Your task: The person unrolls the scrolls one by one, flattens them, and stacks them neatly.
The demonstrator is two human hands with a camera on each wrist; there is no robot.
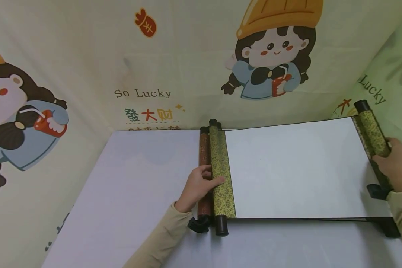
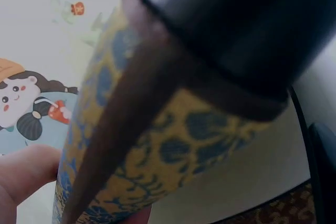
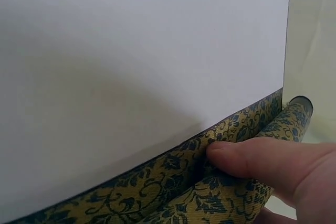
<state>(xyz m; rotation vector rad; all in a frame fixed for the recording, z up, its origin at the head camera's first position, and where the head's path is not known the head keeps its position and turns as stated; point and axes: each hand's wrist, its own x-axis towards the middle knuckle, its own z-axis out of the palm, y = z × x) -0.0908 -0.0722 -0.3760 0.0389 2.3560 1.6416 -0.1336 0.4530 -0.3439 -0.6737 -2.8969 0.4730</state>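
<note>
A hanging scroll lies spread out, its blank white sheet [image 1: 294, 171] bordered at both ends by yellow brocade with dark blue flowers. My left hand [image 1: 194, 188] holds the left roller [image 1: 217, 160], thumb over the brocade and fingers behind it. That roller's black end cap [image 2: 247, 30] fills the top of the left wrist view. On the far side, my right hand [image 1: 400, 165] grips the right roller [image 1: 372, 128], which is tilted, its top end raised. The right wrist view shows my thumb [image 3: 236, 158] pressing on the rolled brocade [image 3: 220, 198].
A reddish-brown patterned roll [image 1: 203, 149] lies along the left roller, with a black curved piece [image 1: 199, 224] at its near end. Black pieces [image 1: 376, 191] show below the right hand. The white table [image 1: 147, 175] meets a cartoon-printed cloth [image 1: 187, 67] behind.
</note>
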